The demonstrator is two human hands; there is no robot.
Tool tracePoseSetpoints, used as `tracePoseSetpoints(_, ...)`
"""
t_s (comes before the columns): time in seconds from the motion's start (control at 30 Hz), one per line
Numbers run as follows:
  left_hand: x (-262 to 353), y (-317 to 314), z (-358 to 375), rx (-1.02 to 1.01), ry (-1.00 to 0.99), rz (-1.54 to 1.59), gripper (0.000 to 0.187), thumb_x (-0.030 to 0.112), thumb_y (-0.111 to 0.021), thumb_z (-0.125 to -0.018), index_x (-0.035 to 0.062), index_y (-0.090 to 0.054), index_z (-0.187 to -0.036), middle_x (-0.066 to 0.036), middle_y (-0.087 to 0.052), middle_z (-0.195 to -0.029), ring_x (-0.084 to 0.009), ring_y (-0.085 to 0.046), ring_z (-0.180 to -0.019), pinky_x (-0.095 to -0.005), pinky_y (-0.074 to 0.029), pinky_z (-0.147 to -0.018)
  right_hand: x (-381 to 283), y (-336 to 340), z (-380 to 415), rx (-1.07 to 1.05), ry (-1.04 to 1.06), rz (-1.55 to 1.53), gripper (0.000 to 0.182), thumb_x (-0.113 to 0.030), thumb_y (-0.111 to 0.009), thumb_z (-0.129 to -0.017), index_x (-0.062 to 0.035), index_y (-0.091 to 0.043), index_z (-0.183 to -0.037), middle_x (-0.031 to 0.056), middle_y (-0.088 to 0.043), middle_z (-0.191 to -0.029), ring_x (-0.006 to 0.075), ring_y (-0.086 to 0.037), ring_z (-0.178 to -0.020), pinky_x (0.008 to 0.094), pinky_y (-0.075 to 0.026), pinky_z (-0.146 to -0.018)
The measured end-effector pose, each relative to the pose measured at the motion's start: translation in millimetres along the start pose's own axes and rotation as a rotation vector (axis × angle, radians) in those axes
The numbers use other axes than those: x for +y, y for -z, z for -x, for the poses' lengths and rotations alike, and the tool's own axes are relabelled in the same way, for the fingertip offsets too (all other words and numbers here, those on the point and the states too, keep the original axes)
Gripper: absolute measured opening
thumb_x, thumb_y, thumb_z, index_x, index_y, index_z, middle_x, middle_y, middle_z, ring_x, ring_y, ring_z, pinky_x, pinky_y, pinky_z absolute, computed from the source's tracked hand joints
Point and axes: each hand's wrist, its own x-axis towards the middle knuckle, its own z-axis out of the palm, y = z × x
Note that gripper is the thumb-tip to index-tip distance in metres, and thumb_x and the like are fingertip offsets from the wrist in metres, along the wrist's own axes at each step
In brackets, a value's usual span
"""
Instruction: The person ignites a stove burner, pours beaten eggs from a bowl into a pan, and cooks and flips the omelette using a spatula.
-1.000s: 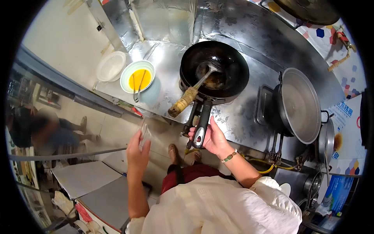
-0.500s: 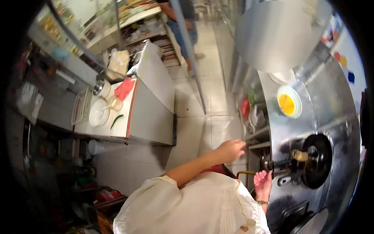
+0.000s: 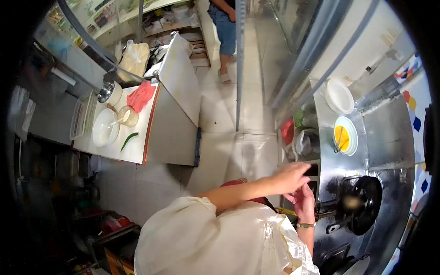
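My left hand (image 3: 289, 178) reaches across the front of my body, back of the hand up, its fingers loosely bent. Just below it my right hand (image 3: 303, 201) is raised with fingers curved and the thumb apart, a bracelet on the wrist. The fingers of both hands overlap in this view, and no object shows in either. Beside my right hand, on the steel stove top, sits a black frying pan (image 3: 370, 206) with its handle pointing my way. Farther along the counter is a pale bowl (image 3: 352, 124) of yellow liquid with a utensil in it.
A white bowl (image 3: 339, 96) stands behind on the right counter. The left table holds another white bowl (image 3: 101, 135), a jar (image 3: 129, 120), a green chili (image 3: 130, 141) and a red cloth (image 3: 140, 95). A person (image 3: 224, 39) stands in the aisle beyond a hanging strip (image 3: 239, 64).
My hands have come together, the right one rising toward the left. The large pale round shape at the upper right is gone from view, and the camera view has shifted.
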Motion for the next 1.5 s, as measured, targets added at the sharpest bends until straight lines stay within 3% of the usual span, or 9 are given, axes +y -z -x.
tracePoseSetpoints(0.1,9.4,-25.2,-12.2,0.109,-0.184,0.066,0.043,0.021,-0.062,-0.08,-0.0037,-0.05,-0.113,-0.021,-0.055,-0.111,-0.0376,-0.05,-0.106,-0.0424,-0.04,-0.092,-7.0,-61.0,-10.5,0.009,0.047,-0.117,0.05,-0.037,-0.043,-0.094,-0.0047,-0.036,-0.132,0.017,-0.052,-0.121,0.0322,-0.055,-0.106,0.0429,-0.054,-0.077)
tracePoseSetpoints(0.13,7.6,-26.9,-12.4,0.102,-0.209,0.028,0.043,0.021,-0.063,-0.079,-0.0036,-0.05,-0.113,-0.021,-0.055,-0.109,-0.0374,-0.05,-0.105,-0.0424,-0.04,-0.091,-4.5,-57.2,-12.4,-0.195,-0.049,-0.169,0.052,-0.033,-0.043,-0.094,-0.0045,-0.031,-0.135,0.0192,-0.046,-0.127,0.0355,-0.05,-0.113,0.0458,-0.051,-0.084)
tracePoseSetpoints(0.37,-23.7,-7.5,18.1,0.18,0.048,-0.14,0.043,0.029,-0.057,-0.083,-0.0042,-0.053,-0.111,-0.021,-0.055,-0.111,-0.0357,-0.05,-0.105,-0.0417,-0.04,-0.091,9.0,-60.0,-19.0,-0.351,-0.297,-0.13,0.049,-0.029,-0.045,-0.093,-0.0047,-0.033,-0.134,0.02,-0.043,-0.13,0.0355,-0.049,-0.115,0.0441,-0.049,-0.087)
tracePoseSetpoints(0.43,-31.6,6.7,41.0,0.266,-0.021,-0.316,0.041,0.028,-0.056,-0.084,-0.0047,-0.054,-0.109,-0.021,-0.055,-0.11,-0.0362,-0.051,-0.104,-0.0415,-0.04,-0.092,25.9,-56.2,-33.2,-0.418,-0.341,0.075,0.044,-0.02,-0.045,-0.092,-0.005,-0.035,-0.132,0.0191,-0.045,-0.129,0.0331,-0.052,-0.112,0.0392,-0.05,-0.086)
tracePoseSetpoints(0.5,-28.3,22.5,71.6,0.335,0.175,-0.38,0.04,0.028,-0.056,-0.084,-0.0042,-0.055,-0.106,-0.021,-0.056,-0.11,-0.0365,-0.051,-0.104,-0.041,-0.04,-0.092,43.3,-71.7,-45.3,-0.503,-0.439,0.105,0.039,-0.005,-0.048,-0.087,-0.0048,-0.043,-0.126,0.0126,-0.054,-0.117,0.0259,-0.058,-0.102,0.0336,-0.052,-0.081)
tracePoseSetpoints(0.77,-16.5,76.7,214.5,0.821,0.424,-0.424,0.032,0.022,-0.057,-0.084,-0.0028,-0.057,-0.105,-0.021,-0.056,-0.11,-0.0372,-0.053,-0.102,-0.0426,-0.042,-0.089,105.7,-173.4,-26.3,-1.018,-0.576,0.56,0.024,-0.013,-0.057,-0.087,0.0026,-0.056,-0.106,0.0103,-0.061,-0.103,0.0196,-0.061,-0.093,0.0313,-0.05,-0.082)
tracePoseSetpoints(1.03,-30.3,129.5,415.2,1.337,0.583,-0.325,0.029,0.016,-0.056,-0.086,-0.0042,-0.056,-0.107,-0.02,-0.06,-0.102,-0.0323,-0.059,-0.094,-0.0377,-0.047,-0.08,176.3,-307.4,9.4,-1.177,-0.488,0.877,0.02,-0.018,-0.061,-0.087,0.0011,-0.065,-0.09,0.0101,-0.067,-0.097,0.0121,-0.06,-0.083,0.0275,-0.048,-0.077)
tracePoseSetpoints(1.17,-42.8,144.3,546.4,1.519,0.843,-0.205,0.03,0.022,-0.055,-0.087,-0.0013,-0.058,-0.106,-0.021,-0.063,-0.096,-0.0322,-0.062,-0.089,-0.0376,-0.049,-0.077,276.8,-370.7,22.7,-1.236,-0.353,0.984,0.021,-0.015,-0.062,-0.086,-0.0013,-0.062,-0.102,0.0037,-0.064,-0.096,0.0089,-0.056,-0.082,0.0268,-0.047,-0.076)
tracePoseSetpoints(1.5,-64.1,254.0,786.3,1.871,0.891,-0.077,0.028,0.019,-0.056,-0.089,-0.002,-0.057,-0.108,-0.017,-0.066,-0.094,-0.0237,-0.065,-0.085,-0.0315,-0.051,-0.071,427.4,-533.2,38.8,-1.228,-0.301,1.292,0.036,-0.025,-0.06,-0.088,-0.0025,-0.055,-0.116,0.0072,-0.06,-0.11,0.0171,-0.057,-0.098,0.03,-0.046,-0.079)
